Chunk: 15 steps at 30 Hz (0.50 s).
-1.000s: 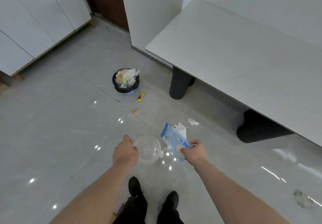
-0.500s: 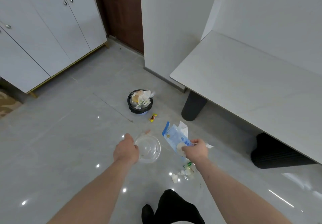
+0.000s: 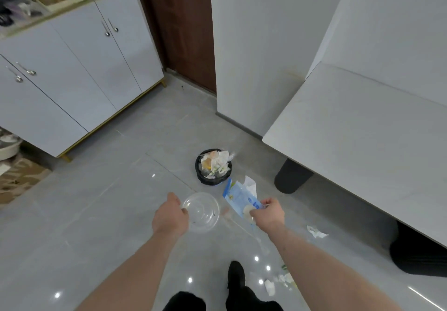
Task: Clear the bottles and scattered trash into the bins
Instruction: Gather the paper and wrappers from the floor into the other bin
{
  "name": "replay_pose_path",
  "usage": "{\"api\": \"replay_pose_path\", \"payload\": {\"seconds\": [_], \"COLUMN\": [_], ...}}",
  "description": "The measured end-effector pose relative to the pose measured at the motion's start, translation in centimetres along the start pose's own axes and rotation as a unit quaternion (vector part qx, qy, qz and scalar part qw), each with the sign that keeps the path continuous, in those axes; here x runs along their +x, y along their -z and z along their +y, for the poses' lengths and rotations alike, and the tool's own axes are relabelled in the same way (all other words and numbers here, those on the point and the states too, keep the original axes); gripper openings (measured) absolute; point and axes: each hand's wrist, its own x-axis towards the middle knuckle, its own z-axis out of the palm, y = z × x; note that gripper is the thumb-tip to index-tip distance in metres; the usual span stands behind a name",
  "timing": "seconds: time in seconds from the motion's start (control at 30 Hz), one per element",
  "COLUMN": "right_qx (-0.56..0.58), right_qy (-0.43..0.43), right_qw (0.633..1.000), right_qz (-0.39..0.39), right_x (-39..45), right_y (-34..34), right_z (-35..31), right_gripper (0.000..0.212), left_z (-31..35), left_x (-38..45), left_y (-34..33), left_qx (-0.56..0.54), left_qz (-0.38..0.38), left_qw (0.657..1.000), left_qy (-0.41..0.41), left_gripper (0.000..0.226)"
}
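The clear plastic bowl (image 3: 201, 212) hangs above the floor, pinched at its near rim by the left hand (image 3: 170, 215), mouth facing up and apparently empty. Just to its right, the right hand (image 3: 268, 213) grips a blue-and-white plastic packet (image 3: 238, 197) together with a pale round scrap, the packet's top pointing toward the small black bin (image 3: 213, 167). That bin stands on the floor just ahead, near the worktop's dark leg (image 3: 291, 180), and is already heaped above its rim with wrappers.

To do this drop well, I judge each piece should be carried right over the bin mouth and pressed down onto the heap rather than tossed, since the pile could shed anything loose. The light packet may flutter aside. Torn paper scraps (image 3: 315, 231) and crumbs (image 3: 278, 283) on the floor by the shoes remain to be gathered.
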Motion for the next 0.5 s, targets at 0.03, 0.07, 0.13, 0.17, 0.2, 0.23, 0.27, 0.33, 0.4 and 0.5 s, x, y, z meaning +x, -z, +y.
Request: {"api": "replay_pose_path", "payload": {"seconds": [0.03, 0.07, 0.13, 0.17, 0.2, 0.23, 0.27, 0.33, 0.4, 0.5], "right_qx": [-0.006, -0.009, -0.015, -0.016, -0.014, -0.011, -0.006, 0.004, 0.011, 0.032], "right_qy": [0.002, 0.006, 0.01, 0.011, 0.012, 0.009, 0.003, -0.01, -0.025, -0.056], "right_qw": [1.0, 1.0, 1.0, 1.0, 1.0, 1.0, 1.0, 1.0, 0.998, 0.995], "right_qz": [-0.001, -0.003, 0.0, 0.005, 0.008, 0.01, 0.013, 0.027, 0.05, 0.071], "right_x": [0.4, 0.8, 1.9, 2.6, 3.2, 3.8, 4.5, 5.5, 6.4, 7.1], "right_y": [-0.6, -1.2, -2.3, -2.9, -3.5, -4.1, -4.8, -6.3, -8.0, -11.0], "right_z": [-1.2, -2.3, -4.5, -5.6, -6.8, -7.8, -8.7, -10.5, -12.0, -14.1], "right_gripper": [0.031, 0.031, 0.033, 0.033, 0.034, 0.034, 0.034, 0.033, 0.031, 0.032], "left_z": [0.1, 0.2, 0.4, 0.6, 0.7, 0.7, 0.7, 0.8, 1.0, 1.2], "left_x": [1.0, 2.1, 4.8, 6.1, 7.6, 9.2, 10.9, 14.2, 17.6, 22.3], "left_y": [0.7, 1.3, 2.4, 3.0, 3.6, 4.1, 4.5, 5.5, 6.4, 7.4], "left_qx": [0.001, -0.001, -0.003, -0.002, -0.002, -0.003, -0.001, 0.003, 0.012, 0.038], "left_qz": [0.002, 0.005, 0.008, 0.007, 0.004, 0.001, -0.004, -0.013, -0.023, -0.048], "left_qw": [1.0, 1.0, 1.0, 1.0, 1.0, 1.0, 1.0, 1.0, 0.999, 0.996], "left_qy": [0.004, 0.006, 0.006, 0.005, 0.002, -0.002, -0.006, -0.021, -0.04, -0.071], "left_gripper": [0.016, 0.016, 0.017, 0.018, 0.018, 0.018, 0.017, 0.016, 0.016, 0.019]}}
